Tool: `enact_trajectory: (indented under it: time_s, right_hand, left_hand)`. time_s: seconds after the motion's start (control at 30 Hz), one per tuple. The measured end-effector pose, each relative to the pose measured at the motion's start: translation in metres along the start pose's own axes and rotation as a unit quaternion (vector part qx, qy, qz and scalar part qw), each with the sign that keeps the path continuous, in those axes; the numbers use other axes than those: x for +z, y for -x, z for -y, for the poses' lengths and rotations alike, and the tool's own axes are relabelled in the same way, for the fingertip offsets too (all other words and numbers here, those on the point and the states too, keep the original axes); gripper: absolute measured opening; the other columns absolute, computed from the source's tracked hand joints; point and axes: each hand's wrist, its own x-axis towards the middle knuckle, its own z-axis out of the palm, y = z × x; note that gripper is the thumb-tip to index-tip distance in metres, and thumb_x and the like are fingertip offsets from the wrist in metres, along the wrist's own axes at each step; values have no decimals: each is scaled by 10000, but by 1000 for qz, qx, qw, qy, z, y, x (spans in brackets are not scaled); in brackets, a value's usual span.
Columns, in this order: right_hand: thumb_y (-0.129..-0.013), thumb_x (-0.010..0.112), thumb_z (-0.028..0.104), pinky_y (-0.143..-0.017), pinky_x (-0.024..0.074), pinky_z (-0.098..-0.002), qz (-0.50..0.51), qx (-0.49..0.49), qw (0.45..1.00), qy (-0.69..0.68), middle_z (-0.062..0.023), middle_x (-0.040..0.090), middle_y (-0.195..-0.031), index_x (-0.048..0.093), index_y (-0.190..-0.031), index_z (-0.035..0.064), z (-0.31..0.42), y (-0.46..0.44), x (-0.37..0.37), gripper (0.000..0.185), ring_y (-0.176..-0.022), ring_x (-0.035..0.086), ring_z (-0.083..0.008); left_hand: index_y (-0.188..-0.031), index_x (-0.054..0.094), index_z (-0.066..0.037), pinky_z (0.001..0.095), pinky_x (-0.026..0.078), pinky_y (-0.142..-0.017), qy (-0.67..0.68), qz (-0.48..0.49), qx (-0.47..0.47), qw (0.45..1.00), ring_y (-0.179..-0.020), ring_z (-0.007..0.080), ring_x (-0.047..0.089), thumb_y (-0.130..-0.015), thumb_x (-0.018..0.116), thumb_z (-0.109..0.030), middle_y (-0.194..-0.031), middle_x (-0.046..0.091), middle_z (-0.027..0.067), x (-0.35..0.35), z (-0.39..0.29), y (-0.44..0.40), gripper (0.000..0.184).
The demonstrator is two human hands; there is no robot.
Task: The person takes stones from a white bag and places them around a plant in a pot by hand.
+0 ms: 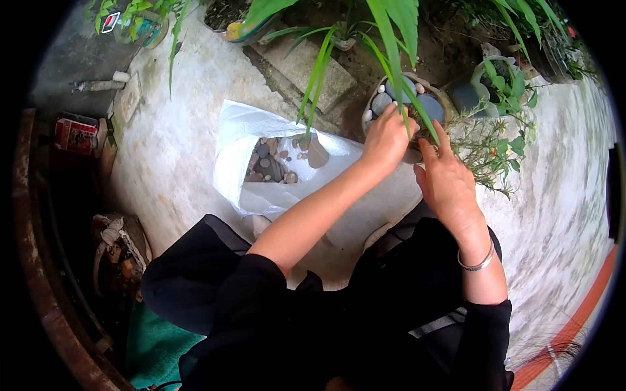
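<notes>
A round pot (366, 116) stands at the upper middle, holding large flat grey stones (430, 108) and small pale pebbles (368, 115) along its edge. My left hand (389, 140) is over the pot's near left side, its fingers curled together at the tips; whatever they pinch is hidden. On the pot's near right side is my right hand (451, 189), fingers stretched out and thumb apart, with nothing visible in it. Left of my forearm lies an opened white bag (228, 146) with grey and brown stones (272, 171) inside.
Long green leaves (389, 39) hang over the pot. A thin-stemmed plant (489, 156) spreads beside my right hand, with another potted plant (502, 78) behind. A concrete block (313, 75) lies beyond the bag. At left are a red box (76, 135) and a worn sack (120, 251).
</notes>
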Motion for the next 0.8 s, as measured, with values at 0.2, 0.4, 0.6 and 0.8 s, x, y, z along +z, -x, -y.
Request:
enact_trajectory:
  time_s: [0.2,0.4,0.6,0.8]
  right_hand:
    - [-766,618,126,-718,528,-385,17,4,1000,-13,-214,362,-1364,500,-1174,5,6,-2,-6,442,-877,627,-322]
    - [-749,644,100,-714,529,-387,2,-9,999,-38,-194,414,-1323,517,-1152,13,10,-4,-3,431,-864,625,-329]
    - [-738,645,87,-660,534,-357,-49,-126,987,-90,-141,501,-1250,568,-1080,16,32,6,-5,358,-799,633,-296]
    - [-685,602,28,-679,522,-325,70,-225,972,-25,-182,533,-1193,587,-1025,-8,50,19,10,342,-798,635,-245]
  left_hand:
    - [-737,626,-14,410,479,-721,4,-23,14,1000,-891,303,550,-652,588,-30,-848,553,145,2,-1,0,94]
    - [-866,602,15,370,477,-715,-4,-9,15,1000,-875,282,557,-716,581,-31,-849,553,124,-41,-11,13,158]
    - [-806,549,2,349,446,-564,47,99,-203,973,-585,269,556,-751,543,-108,-662,549,142,-135,45,60,123]
    - [-922,555,-14,395,461,-673,-196,351,-262,877,-727,321,598,-828,503,-221,-819,591,194,-125,134,101,233]
